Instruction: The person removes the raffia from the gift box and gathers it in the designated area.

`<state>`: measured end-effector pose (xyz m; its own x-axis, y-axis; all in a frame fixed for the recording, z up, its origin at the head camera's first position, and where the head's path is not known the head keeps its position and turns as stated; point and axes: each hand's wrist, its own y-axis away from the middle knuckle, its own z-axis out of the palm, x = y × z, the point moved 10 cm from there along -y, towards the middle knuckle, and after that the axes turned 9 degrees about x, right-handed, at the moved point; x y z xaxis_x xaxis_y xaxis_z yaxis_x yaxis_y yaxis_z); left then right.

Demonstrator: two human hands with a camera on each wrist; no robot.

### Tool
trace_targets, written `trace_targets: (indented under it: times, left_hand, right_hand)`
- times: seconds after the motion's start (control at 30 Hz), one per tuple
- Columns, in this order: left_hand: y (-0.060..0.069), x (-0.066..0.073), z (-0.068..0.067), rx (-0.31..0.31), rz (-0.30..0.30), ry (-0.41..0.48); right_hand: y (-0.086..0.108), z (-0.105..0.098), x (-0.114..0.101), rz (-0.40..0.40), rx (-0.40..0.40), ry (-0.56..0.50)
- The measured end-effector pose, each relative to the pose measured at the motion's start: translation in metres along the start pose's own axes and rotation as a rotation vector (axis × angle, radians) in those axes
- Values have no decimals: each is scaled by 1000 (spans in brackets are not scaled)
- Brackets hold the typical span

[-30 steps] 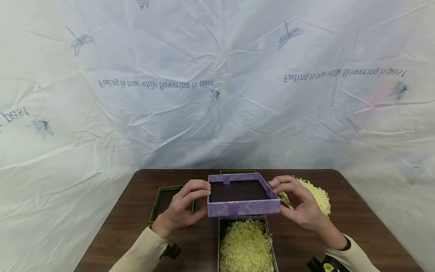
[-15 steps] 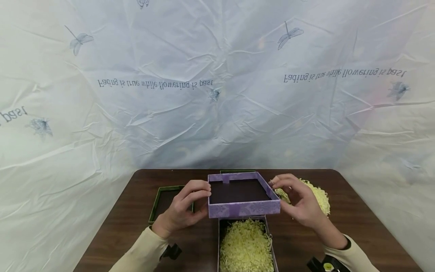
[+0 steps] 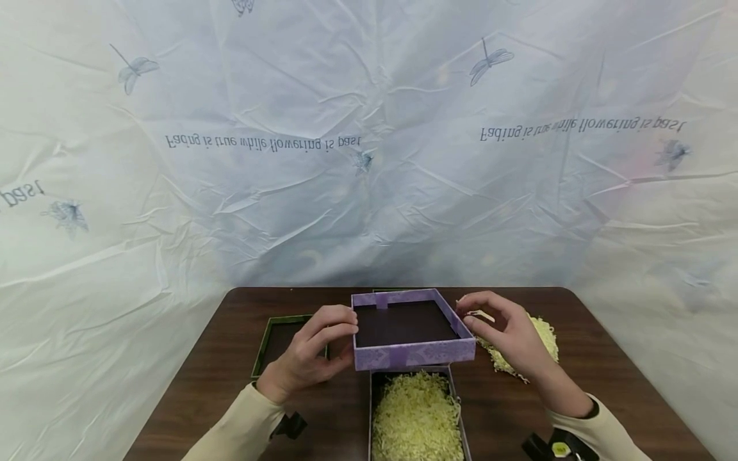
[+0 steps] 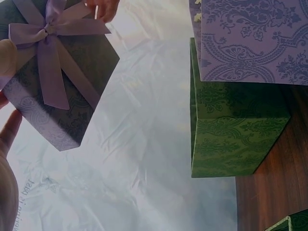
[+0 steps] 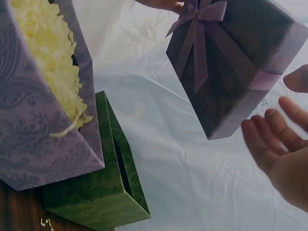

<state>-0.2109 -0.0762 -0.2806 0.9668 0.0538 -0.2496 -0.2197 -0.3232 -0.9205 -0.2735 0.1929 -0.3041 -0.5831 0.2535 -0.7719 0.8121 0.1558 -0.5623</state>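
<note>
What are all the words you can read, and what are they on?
"Fadng is true while flowering is past": white sheet, left of middle, letters flipped.
"Fading is true while flowering is past": same sheet, right, flipped, partly crumpled.
"past": sheet's left edge, flipped, earlier letters cut off.
Left wrist view: sheet words blurred, ending "is past".
Yellow sticker by right wrist: too small to read.
Purple lid: no words showing.

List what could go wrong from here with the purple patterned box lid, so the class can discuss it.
The purple patterned box lid could tip: the left hand grips one side, while the right hand looks relaxed beside the opposite one.
The lilac ribbon bow is on the lid's underside and might be crushed if set down that way.
Pale yellow shredded filler trails over the rim of the open purple patterned box, so strands may spill.
</note>
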Motion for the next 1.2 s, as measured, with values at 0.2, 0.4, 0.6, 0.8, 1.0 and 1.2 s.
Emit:
trace_targets:
  times: [0.2, 0.4, 0.6, 0.8, 1.0, 1.2]
  left_hand:
    - [-1, 0, 1, -12, -6, -2]
    - [-3, 0, 1, -9, 2, -5]
    - [-3, 1, 2, -23, 17, -10]
    - [-2, 3, 5, -29, 27, -14]
    - [-2, 7, 7, -22, 40, -10]
    - [-3, 9, 9, -27, 52, -20]
  right_hand:
    - [-1, 0, 13, 143, -6, 11]
    - [1, 11, 24, 338, -96, -316]
    - [6, 32, 34, 516, -268, -648]
    - [17, 50, 42, 653, -388, -879]
    - [22, 60, 43, 707, -406, -963]
    - [23, 63, 41, 712, -418, -1010]
